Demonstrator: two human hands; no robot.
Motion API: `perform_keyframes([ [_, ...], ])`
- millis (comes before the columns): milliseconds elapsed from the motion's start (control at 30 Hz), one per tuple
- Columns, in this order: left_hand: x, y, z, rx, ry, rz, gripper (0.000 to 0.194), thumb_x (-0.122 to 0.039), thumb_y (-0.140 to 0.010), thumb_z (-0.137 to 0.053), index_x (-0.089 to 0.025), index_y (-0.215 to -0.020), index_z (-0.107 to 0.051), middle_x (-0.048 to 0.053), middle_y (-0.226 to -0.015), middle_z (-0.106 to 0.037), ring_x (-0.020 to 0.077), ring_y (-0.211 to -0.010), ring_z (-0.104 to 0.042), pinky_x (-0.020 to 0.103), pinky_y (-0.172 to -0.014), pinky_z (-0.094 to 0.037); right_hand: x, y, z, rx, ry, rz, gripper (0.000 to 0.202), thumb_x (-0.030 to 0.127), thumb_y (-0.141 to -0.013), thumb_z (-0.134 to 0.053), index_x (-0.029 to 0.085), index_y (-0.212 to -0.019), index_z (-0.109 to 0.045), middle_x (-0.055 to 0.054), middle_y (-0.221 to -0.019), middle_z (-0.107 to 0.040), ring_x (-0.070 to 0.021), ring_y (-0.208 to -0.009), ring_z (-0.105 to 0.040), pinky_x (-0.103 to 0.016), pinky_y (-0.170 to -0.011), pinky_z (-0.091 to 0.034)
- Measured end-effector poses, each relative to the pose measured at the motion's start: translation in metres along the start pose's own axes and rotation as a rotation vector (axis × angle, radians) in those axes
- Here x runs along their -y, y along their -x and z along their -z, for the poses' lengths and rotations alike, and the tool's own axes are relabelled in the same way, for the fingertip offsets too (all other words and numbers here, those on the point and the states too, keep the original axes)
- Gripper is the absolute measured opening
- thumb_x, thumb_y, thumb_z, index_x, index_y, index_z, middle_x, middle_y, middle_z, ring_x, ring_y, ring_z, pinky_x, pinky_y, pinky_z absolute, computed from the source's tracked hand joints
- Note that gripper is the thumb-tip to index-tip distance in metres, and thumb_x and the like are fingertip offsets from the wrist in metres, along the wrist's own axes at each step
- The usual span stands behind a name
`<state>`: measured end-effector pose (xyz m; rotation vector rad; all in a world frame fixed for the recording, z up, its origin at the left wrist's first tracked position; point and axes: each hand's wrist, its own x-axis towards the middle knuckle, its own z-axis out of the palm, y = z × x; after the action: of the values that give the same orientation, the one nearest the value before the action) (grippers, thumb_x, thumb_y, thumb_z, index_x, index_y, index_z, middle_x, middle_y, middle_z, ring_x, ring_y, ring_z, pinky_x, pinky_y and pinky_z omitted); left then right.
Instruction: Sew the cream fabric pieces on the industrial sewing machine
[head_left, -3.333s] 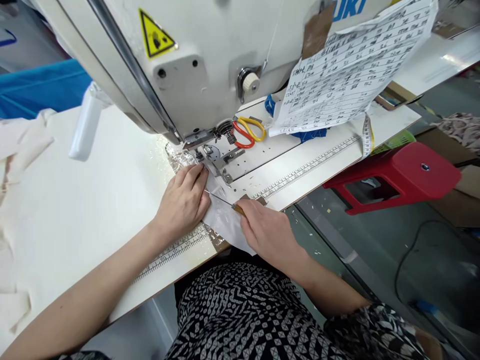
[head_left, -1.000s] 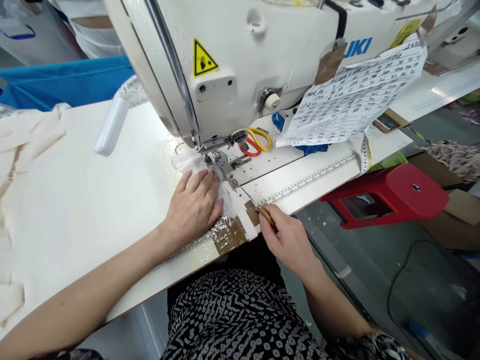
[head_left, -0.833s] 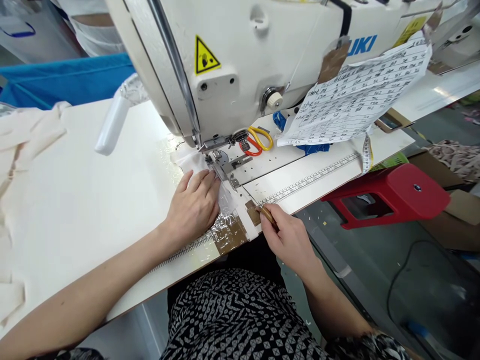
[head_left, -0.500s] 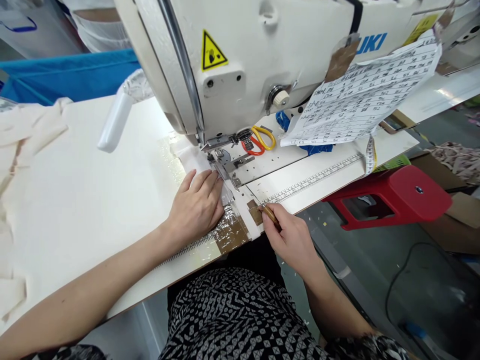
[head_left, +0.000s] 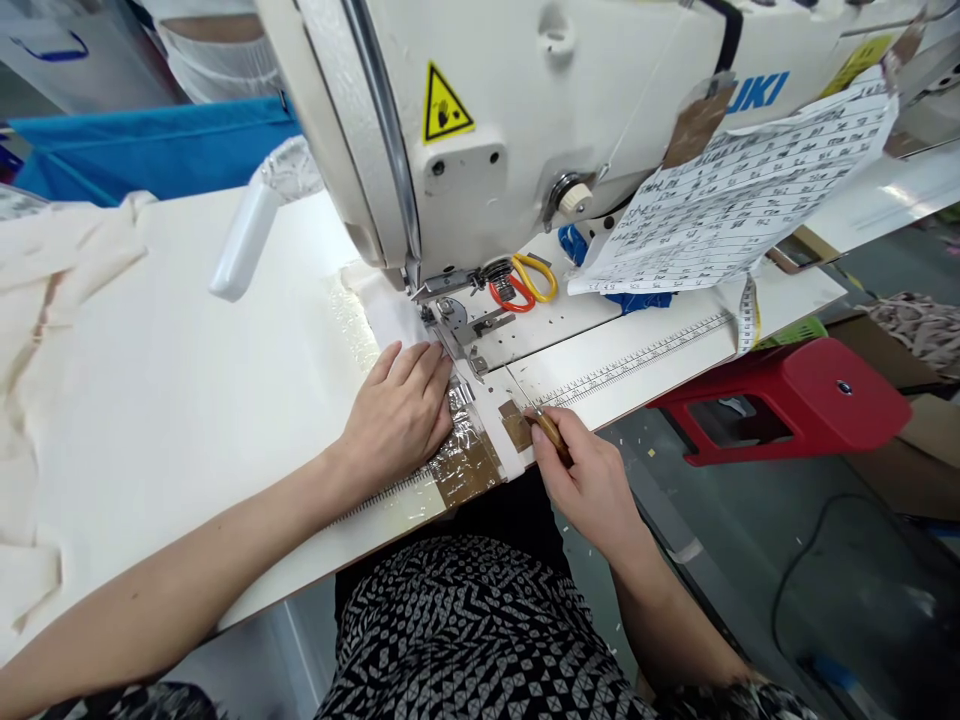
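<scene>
My left hand (head_left: 401,405) lies flat, palm down, on white fabric (head_left: 386,312) just left of the presser foot of a white sewing machine (head_left: 480,150). Its fingers point toward the needle area. My right hand (head_left: 585,475) is wrapped round the wooden handle of an awl (head_left: 553,437), whose thin metal tip points up and left toward the metal guide (head_left: 477,364). A narrow white strip (head_left: 498,428) runs from the guide down to the table's front edge, between my two hands. Brown tape (head_left: 465,465) covers the table beside it.
Scissors (head_left: 534,280) with red and yellow handles lie behind the guide. A written paper sheet (head_left: 720,200) hangs from the machine. Cream fabric pieces (head_left: 45,290) lie at the far left, and a red stool (head_left: 817,400) stands at the right.
The view has shifted slightly, so the machine appears a little further right and lower. Less white fabric shows beside my left fingertips. Both hands keep their poses, my right hand still round the awl.
</scene>
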<state>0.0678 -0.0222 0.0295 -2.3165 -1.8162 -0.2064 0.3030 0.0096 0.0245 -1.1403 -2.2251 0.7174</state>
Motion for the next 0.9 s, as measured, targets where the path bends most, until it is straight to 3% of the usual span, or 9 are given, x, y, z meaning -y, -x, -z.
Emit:
perform_keyframes([
  [133, 0.000, 0.000, -0.001, 0.005, 0.002, 0.008, 0.049, -0.026, -0.098, -0.031, -0.002, -0.134, -0.054, 0.020, -0.136, -0.056, 0.0318, -0.129, -0.049, 0.049, -0.114, -0.036, 0.004, 0.001, 0.004, -0.001, -0.090, -0.061, 0.022, 0.031, -0.102, -0.047, 0.017, -0.113, -0.059, -0.001, -0.074, -0.063, -0.0174, -0.058, -0.059, -0.027, -0.055, -0.045],
  [300, 0.004, -0.002, -0.004, 0.008, 0.040, 0.030, 0.048, -0.027, -0.098, -0.031, -0.005, -0.135, -0.053, 0.020, -0.138, -0.055, 0.0318, -0.130, -0.048, 0.051, -0.115, -0.037, 0.010, 0.000, 0.006, -0.011, -0.204, -0.073, 0.035, 0.030, -0.103, -0.046, 0.017, -0.136, -0.050, -0.003, -0.084, -0.066, -0.0151, -0.052, -0.054, -0.028, -0.055, -0.048],
  [367, 0.006, -0.003, -0.005, 0.007, 0.062, 0.041, 0.048, -0.027, -0.098, -0.032, -0.005, -0.135, -0.052, 0.020, -0.138, -0.054, 0.0322, -0.131, -0.048, 0.051, -0.115, -0.036, 0.012, -0.002, 0.003, -0.036, -0.222, -0.031, 0.034, 0.028, -0.103, -0.046, 0.018, -0.136, -0.051, -0.005, -0.090, -0.068, -0.0164, -0.059, -0.058, -0.028, -0.059, -0.050],
  [467, 0.009, -0.005, -0.006, 0.002, 0.079, 0.048, 0.049, -0.027, -0.098, -0.032, -0.002, -0.134, -0.051, 0.022, -0.139, -0.053, 0.0331, -0.131, -0.046, 0.050, -0.115, -0.037, 0.016, -0.010, -0.003, -0.048, -0.272, 0.095, 0.022, 0.022, -0.102, -0.047, 0.020, -0.121, -0.059, -0.006, -0.099, -0.068, -0.0186, -0.078, -0.065, -0.029, -0.069, -0.053],
  [567, 0.012, -0.008, -0.007, -0.019, 0.083, 0.067, 0.047, -0.028, -0.099, -0.031, -0.001, -0.132, -0.052, 0.022, -0.133, -0.055, 0.0325, -0.124, -0.049, 0.048, -0.107, -0.044, 0.022, -0.021, -0.014, -0.024, -0.313, 0.254, 0.020, 0.018, -0.100, -0.046, 0.019, -0.114, -0.060, -0.007, -0.100, -0.068, -0.0188, -0.086, -0.065, -0.030, -0.075, -0.053],
  [700, 0.016, -0.010, -0.010, -0.038, 0.069, 0.114, 0.042, -0.025, -0.097, -0.033, -0.003, -0.124, -0.057, 0.021, -0.124, -0.057, 0.0298, -0.109, -0.054, 0.043, -0.090, -0.051, 0.030, -0.035, -0.033, -0.019, -0.127, 0.410, 0.021, 0.020, -0.102, -0.044, 0.015, -0.107, -0.063, -0.005, -0.084, -0.065, -0.0170, -0.072, -0.061, -0.027, -0.065, -0.049],
  [900, 0.023, -0.010, -0.012, -0.063, 0.100, 0.052, 0.042, -0.024, -0.096, -0.035, -0.002, -0.126, -0.055, 0.021, -0.122, -0.059, 0.0295, -0.109, -0.053, 0.043, -0.092, -0.051, 0.035, -0.050, -0.050, -0.004, 0.229, 0.455, 0.031, 0.020, -0.104, -0.036, 0.014, -0.110, -0.066, -0.006, -0.087, -0.067, -0.0157, -0.068, -0.060, -0.027, -0.055, -0.039],
])
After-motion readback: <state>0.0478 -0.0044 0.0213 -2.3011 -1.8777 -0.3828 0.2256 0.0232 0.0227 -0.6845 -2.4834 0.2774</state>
